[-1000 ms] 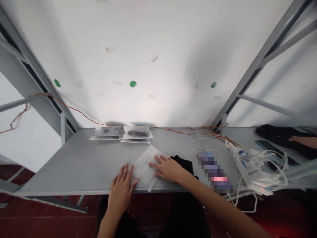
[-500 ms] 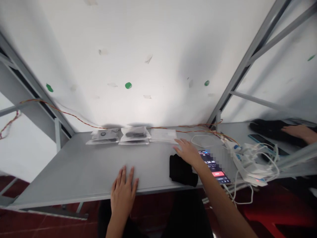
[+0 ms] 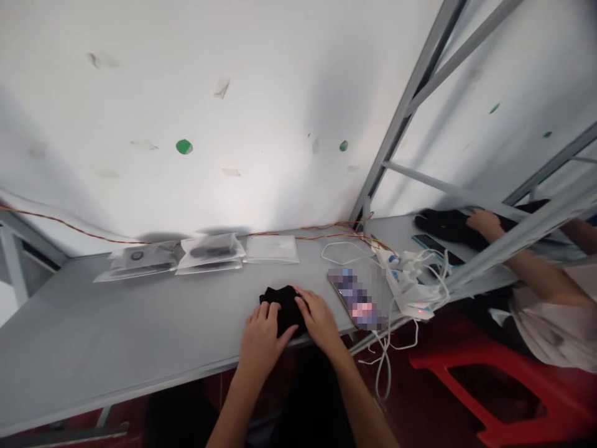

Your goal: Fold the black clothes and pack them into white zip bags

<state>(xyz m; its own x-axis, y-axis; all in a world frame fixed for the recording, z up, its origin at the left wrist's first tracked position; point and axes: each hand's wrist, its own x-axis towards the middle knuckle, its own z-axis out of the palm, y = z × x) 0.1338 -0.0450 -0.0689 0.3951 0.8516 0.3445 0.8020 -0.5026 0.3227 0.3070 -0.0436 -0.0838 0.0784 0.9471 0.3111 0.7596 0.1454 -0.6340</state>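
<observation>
A small bundle of folded black cloth lies near the front edge of the grey table. My left hand grips its left side, fingers curled over the top and the thumb along the front. On the right side, my right hand closes on the same cloth, its fingertips at the upper edge. The hands cover parts of the bundle, so its exact kind cannot be made out. Just right of my right hand lies a phone with a lit, blurred-out screen.
Along the wall stand clear bags with dark contents and a flat whitish packet. A power strip with tangled white cables sits right. Beyond the metal frame, another person's hand touches black cloth. A red stool stands below.
My left hand has moved right from the bare table onto the black cloth. My right hand has come back from near the packet onto it. The view has turned right.
</observation>
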